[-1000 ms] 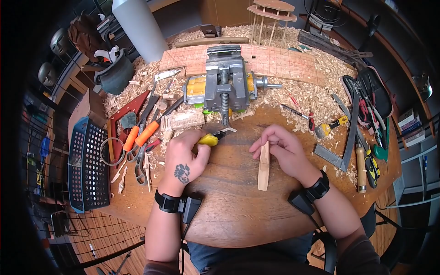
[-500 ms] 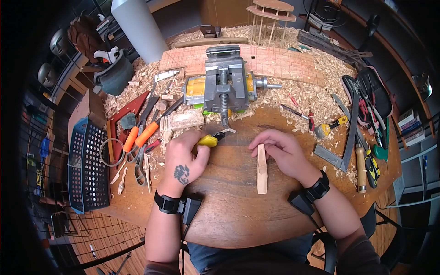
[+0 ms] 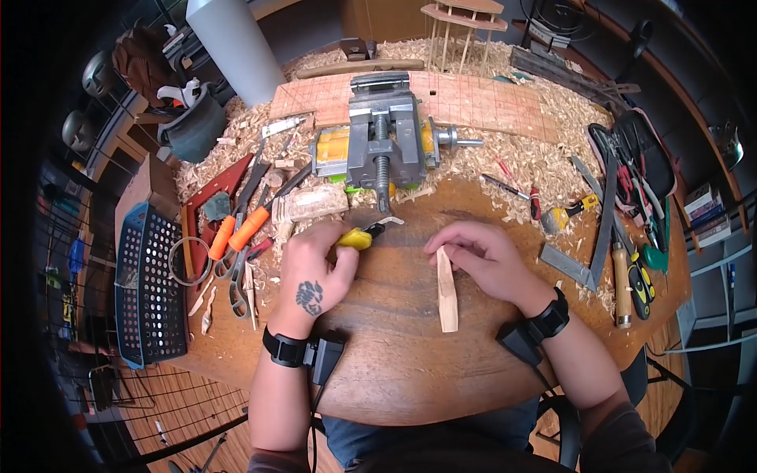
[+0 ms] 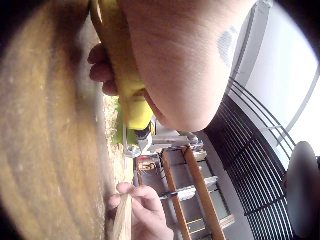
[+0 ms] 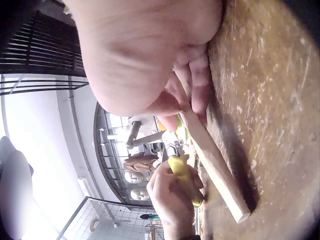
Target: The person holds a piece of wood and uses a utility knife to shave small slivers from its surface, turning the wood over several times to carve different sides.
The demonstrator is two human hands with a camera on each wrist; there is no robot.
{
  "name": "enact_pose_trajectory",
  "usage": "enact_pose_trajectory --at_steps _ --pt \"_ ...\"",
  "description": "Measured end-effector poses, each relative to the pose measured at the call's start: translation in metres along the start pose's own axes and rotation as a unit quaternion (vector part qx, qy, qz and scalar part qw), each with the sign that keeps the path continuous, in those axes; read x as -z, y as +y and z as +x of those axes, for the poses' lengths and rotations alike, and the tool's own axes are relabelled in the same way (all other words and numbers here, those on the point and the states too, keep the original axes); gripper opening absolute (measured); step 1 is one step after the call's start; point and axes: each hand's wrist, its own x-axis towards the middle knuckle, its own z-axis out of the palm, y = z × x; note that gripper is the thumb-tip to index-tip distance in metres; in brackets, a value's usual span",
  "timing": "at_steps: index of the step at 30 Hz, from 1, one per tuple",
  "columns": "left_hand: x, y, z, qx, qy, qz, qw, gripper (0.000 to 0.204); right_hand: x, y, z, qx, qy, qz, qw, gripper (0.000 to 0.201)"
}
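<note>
My left hand [image 3: 314, 264] rests left of centre on the bench and grips a yellow-handled knife [image 3: 359, 239] with a short bent metal blade. In the left wrist view the yellow handle [image 4: 131, 95] runs along the palm, its dark neck and hooked metal tip showing beyond. My right hand [image 3: 485, 256] pinches the far end of a slim, flat-faced wooden stick [image 3: 447, 298] between thumb and fingers. The stick's near end points toward the body, and the right wrist view shows its pale cut faces [image 5: 212, 155] close over the bench top. Blade and stick are apart.
A metal vise [image 3: 384, 142] stands ahead amid wood shavings [image 3: 481, 162]. Orange-handled tools [image 3: 251, 227] and a perforated basket [image 3: 150, 284] lie left. To the right are a metal square [image 3: 569, 266], a yellow-handled scraper [image 3: 564, 217], a wooden-handled tool [image 3: 621, 288] and a tool case [image 3: 650, 158].
The wooden stick has swung slightly left and lower, its face turning as the right-hand fingers shift their pinch. The left hand keeps its hold on the knife almost unmoved.
</note>
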Motion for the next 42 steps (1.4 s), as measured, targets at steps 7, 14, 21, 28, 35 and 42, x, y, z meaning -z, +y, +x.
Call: enact_pose_trajectory --at_steps 7,14,21,28,35,42 --pt "-0.001 0.0 0.0 0.003 0.001 -0.006 1.0 0.023 0.007 -0.01 0.002 -0.038 -0.053 0.082 0.994 0.017" --pt "-0.002 -0.002 0.0 -0.003 0.005 -0.011 1.0 0.024 0.006 -0.01 0.002 -0.027 -0.033 0.051 0.998 0.02" --pt "-0.004 -0.004 0.0 -0.019 0.011 0.0 1.0 0.024 0.007 -0.01 0.003 -0.05 -0.023 0.017 0.998 0.021" --pt "-0.003 -0.002 0.001 -0.007 -0.004 -0.007 1.0 0.024 0.007 -0.014 0.003 -0.044 -0.011 -0.023 0.999 0.023" --pt "-0.003 -0.001 0.001 -0.009 0.001 -0.008 1.0 0.024 0.006 -0.017 0.002 -0.048 -0.007 -0.036 0.998 0.024" --pt "-0.001 0.002 0.001 0.003 -0.015 0.001 1.0 0.024 0.007 -0.018 0.002 -0.052 -0.01 -0.046 0.998 0.024"
